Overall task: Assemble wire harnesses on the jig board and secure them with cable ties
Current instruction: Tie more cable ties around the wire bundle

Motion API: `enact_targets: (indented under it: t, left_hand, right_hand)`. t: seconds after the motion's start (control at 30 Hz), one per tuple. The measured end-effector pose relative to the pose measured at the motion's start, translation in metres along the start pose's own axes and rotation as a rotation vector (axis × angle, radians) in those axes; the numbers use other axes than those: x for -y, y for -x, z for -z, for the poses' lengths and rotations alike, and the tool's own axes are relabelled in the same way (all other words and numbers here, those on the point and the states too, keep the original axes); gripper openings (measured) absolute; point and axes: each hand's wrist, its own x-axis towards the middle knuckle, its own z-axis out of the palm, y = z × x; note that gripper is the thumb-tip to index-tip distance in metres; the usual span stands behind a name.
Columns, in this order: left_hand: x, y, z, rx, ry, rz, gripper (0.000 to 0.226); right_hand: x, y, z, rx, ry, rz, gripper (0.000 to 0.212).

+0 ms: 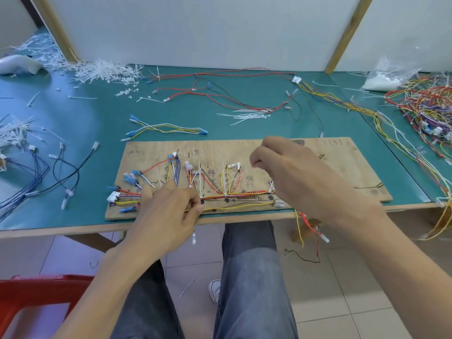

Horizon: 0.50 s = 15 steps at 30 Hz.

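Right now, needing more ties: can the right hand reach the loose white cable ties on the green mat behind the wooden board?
Probably yes: the right hand is over the wooden jig board, and the white cable ties lie uncovered past its far edge.

A green mat covers the table. White wall panels stand behind it between slanted wooden posts. A red plastic stool sits at lower left on the pale tiled floor.

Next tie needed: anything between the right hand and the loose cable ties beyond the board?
Nothing visible. The right hand is over the jig board; the loose cable ties lie on the mat past its far edge.
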Motion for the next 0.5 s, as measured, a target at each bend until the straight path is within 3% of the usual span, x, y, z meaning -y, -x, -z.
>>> enact_targets:
  t: [0.27, 0.5]
  left_hand:
    - [0.005, 0.005, 0.002, -0.047, 0.162, -0.086, 0.015]
    - [0.008, 0.003, 0.003, -0.085, 0.197, -0.174, 0.016]
  right_hand:
    - [0.031, -0.013, -0.019, 0.059, 0.042, 0.119, 0.035]
    - [0.035, -0.031, -0.022, 0.008, 0.185, 0.128, 0.03]
